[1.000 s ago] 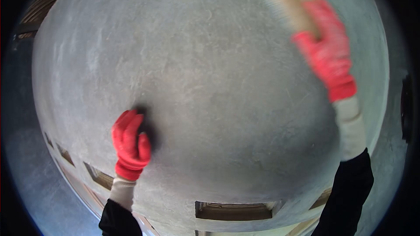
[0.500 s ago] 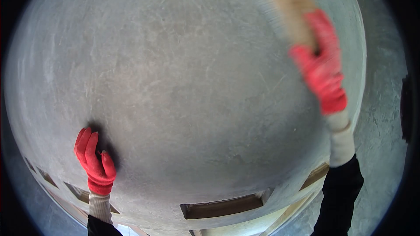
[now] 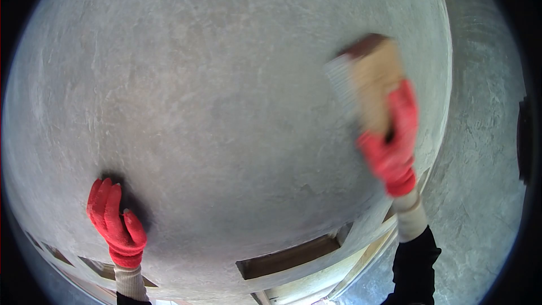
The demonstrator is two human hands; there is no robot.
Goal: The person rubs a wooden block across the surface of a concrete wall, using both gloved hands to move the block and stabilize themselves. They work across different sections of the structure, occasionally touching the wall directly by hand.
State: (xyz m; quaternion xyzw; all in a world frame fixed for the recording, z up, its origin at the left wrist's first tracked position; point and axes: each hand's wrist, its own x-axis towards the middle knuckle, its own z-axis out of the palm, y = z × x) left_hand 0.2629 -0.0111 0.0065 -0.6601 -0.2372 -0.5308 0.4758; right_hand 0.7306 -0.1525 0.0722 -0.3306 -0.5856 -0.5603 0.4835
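Fingers (image 3: 404, 99) of the red-gloved right hand (image 3: 395, 144), right of centre in the frame, are clasped round a broad wooden brush (image 3: 378, 82); it tilts toward the upper part of the frame, its dark end (image 3: 367, 45) uppermost and its pale bristles (image 3: 342, 83) along the left side; blur hides whether the tips touch the grey surface (image 3: 226, 107) behind them; below the glove come a pale cuff (image 3: 410, 217) and a black sleeve (image 3: 415, 265); at the lower left of the frame, the red-gloved left hand (image 3: 117, 226) is free, its fingers side by side and slightly bent, thumb apart; it lies over the same surface beside a dark shadow (image 3: 134, 206), though contact cannot be told; farther out, a rectangular recess (image 3: 291, 255) sits at bottom centre, another recess (image 3: 101, 267) stands beside the left wrist, and a rough grey wall (image 3: 483, 164) fills the right side.
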